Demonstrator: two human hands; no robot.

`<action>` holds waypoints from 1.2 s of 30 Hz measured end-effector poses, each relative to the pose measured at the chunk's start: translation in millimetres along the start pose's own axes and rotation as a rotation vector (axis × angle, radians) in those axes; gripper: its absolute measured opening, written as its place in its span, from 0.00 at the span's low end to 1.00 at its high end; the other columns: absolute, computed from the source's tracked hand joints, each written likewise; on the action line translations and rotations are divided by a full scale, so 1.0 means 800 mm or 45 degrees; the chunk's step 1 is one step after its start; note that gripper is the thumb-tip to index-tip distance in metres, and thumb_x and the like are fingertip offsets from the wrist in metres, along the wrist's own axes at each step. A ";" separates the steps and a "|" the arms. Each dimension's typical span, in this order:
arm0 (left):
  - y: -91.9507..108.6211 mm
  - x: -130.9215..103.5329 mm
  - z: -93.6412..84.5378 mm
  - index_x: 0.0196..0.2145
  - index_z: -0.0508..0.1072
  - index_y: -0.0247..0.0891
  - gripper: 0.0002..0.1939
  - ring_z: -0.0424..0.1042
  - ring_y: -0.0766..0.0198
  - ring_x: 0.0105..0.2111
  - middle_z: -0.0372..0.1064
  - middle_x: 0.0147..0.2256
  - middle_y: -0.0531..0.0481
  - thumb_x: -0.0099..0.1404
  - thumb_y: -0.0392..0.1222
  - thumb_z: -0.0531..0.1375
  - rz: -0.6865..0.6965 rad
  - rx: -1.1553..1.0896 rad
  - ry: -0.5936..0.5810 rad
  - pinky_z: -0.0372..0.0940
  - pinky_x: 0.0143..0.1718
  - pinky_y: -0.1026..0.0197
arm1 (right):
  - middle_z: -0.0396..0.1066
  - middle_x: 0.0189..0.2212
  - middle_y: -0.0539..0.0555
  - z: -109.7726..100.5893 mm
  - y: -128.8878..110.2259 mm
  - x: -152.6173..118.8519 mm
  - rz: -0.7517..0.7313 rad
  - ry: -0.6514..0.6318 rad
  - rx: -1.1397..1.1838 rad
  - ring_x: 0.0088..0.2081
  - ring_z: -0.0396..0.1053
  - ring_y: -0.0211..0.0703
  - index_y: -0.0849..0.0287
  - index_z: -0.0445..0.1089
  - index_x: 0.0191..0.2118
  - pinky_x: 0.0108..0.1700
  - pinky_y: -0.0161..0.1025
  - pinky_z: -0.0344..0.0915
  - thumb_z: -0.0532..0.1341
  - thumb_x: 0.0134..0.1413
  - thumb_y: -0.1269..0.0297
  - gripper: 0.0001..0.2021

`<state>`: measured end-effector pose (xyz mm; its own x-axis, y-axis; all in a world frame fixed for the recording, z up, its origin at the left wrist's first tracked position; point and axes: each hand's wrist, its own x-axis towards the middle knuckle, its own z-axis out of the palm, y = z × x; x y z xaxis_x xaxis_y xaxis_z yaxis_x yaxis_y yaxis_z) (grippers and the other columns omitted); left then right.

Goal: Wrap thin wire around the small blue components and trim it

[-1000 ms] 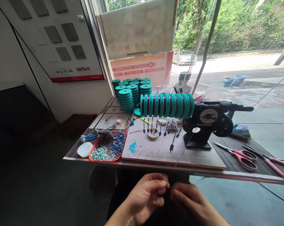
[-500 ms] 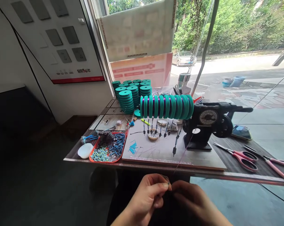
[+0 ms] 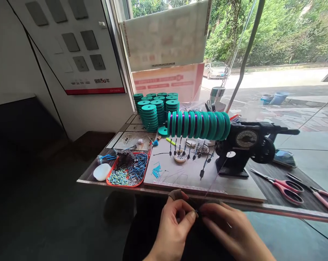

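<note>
My left hand is below the table's front edge, its thumb and forefinger pinched on a tiny dark piece. Close beside it, my right hand is curled, with fingertips near that piece; what they hold is hidden. A thin purplish line runs down from the black winding machine towards my hands. Green foam spools sit in a row on the machine's shaft. Below them hang several dark rigs with small weights, one rig lower than the others.
An orange tray of small blue and green parts stands left, beside a white round lid. A bowl of white beads is on the board. Pink-handled scissors lie right. Stacked green spools stand at the back.
The view has shifted, so the table appears slightly further right. My left fingers keep their pinch on the tiny piece, and my right hand has turned in closer to it.
</note>
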<state>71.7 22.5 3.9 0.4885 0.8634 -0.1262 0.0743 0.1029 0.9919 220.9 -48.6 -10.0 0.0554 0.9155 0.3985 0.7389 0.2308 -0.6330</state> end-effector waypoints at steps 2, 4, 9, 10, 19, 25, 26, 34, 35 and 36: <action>0.001 -0.001 0.001 0.21 0.70 0.37 0.06 0.62 0.57 0.39 0.63 0.39 0.45 0.53 0.40 0.59 -0.002 0.017 -0.013 0.57 0.36 0.60 | 0.72 0.27 0.52 0.006 -0.002 0.000 0.084 0.018 0.055 0.28 0.72 0.39 0.58 0.69 0.38 0.28 0.29 0.69 0.58 0.55 0.61 0.08; 0.002 -0.001 0.002 0.22 0.70 0.37 0.06 0.63 0.57 0.38 0.63 0.39 0.44 0.54 0.40 0.60 0.000 0.044 -0.015 0.57 0.36 0.60 | 0.72 0.27 0.51 0.012 -0.004 -0.001 0.106 0.099 0.046 0.27 0.72 0.39 0.57 0.69 0.36 0.28 0.29 0.68 0.57 0.55 0.60 0.08; 0.001 -0.001 0.001 0.21 0.70 0.37 0.06 0.62 0.59 0.37 0.64 0.38 0.46 0.53 0.38 0.61 -0.029 -0.018 0.020 0.56 0.37 0.61 | 0.70 0.24 0.49 0.017 0.002 -0.006 0.060 0.139 -0.048 0.24 0.70 0.35 0.55 0.68 0.34 0.25 0.28 0.66 0.53 0.60 0.63 0.07; -0.001 -0.001 0.001 0.22 0.70 0.37 0.05 0.62 0.61 0.34 0.64 0.36 0.47 0.52 0.38 0.61 -0.074 -0.051 0.019 0.56 0.35 0.61 | 0.70 0.25 0.49 0.017 0.005 -0.008 0.027 0.125 -0.071 0.24 0.71 0.35 0.55 0.67 0.36 0.26 0.28 0.66 0.53 0.60 0.64 0.07; -0.008 -0.002 -0.002 0.24 0.72 0.36 0.08 0.49 0.72 0.20 0.60 0.26 0.55 0.51 0.44 0.63 -0.277 -0.271 -0.041 0.45 0.22 0.65 | 0.72 0.26 0.51 0.010 0.011 -0.020 -0.219 0.152 -0.345 0.24 0.72 0.37 0.58 0.65 0.40 0.25 0.29 0.66 0.50 0.63 0.64 0.08; -0.004 0.000 -0.001 0.22 0.70 0.35 0.10 0.49 0.72 0.20 0.57 0.24 0.55 0.50 0.44 0.64 -0.270 -0.229 -0.040 0.43 0.20 0.65 | 0.72 0.25 0.50 0.006 0.000 -0.008 -0.102 0.154 -0.192 0.24 0.71 0.35 0.57 0.65 0.37 0.25 0.27 0.65 0.51 0.62 0.64 0.07; -0.004 0.001 0.000 0.22 0.70 0.35 0.10 0.49 0.72 0.20 0.57 0.24 0.55 0.49 0.44 0.64 -0.278 -0.236 -0.044 0.42 0.20 0.65 | 0.71 0.24 0.50 0.006 0.000 -0.007 -0.103 0.154 -0.193 0.23 0.71 0.35 0.57 0.65 0.37 0.25 0.28 0.65 0.50 0.62 0.65 0.08; -0.004 -0.002 0.000 0.22 0.69 0.35 0.05 0.58 0.67 0.26 0.60 0.28 0.52 0.51 0.37 0.62 -0.116 -0.091 -0.067 0.54 0.26 0.65 | 0.74 0.28 0.55 -0.002 -0.012 -0.001 -0.742 0.270 -0.682 0.27 0.69 0.39 0.62 0.69 0.37 0.34 0.37 0.63 0.48 0.60 0.76 0.12; -0.003 -0.002 0.000 0.21 0.70 0.35 0.05 0.61 0.64 0.30 0.61 0.29 0.50 0.52 0.37 0.62 0.010 -0.023 -0.064 0.57 0.32 0.63 | 0.74 0.29 0.54 -0.006 -0.016 0.007 -0.779 0.291 -0.678 0.30 0.70 0.41 0.61 0.70 0.37 0.37 0.39 0.62 0.48 0.60 0.76 0.13; 0.000 -0.002 -0.001 0.22 0.70 0.35 0.05 0.62 0.62 0.33 0.62 0.31 0.49 0.53 0.37 0.62 0.110 0.013 -0.066 0.58 0.36 0.62 | 0.74 0.29 0.53 -0.009 -0.020 0.018 -0.803 0.287 -0.648 0.33 0.70 0.43 0.60 0.70 0.37 0.40 0.41 0.62 0.48 0.61 0.75 0.14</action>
<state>70.1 21.1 3.9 0.5376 0.8422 -0.0411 0.0385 0.0242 0.9990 215.1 -41.2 10.8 -0.3768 0.5644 0.7345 0.8860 0.4509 0.1081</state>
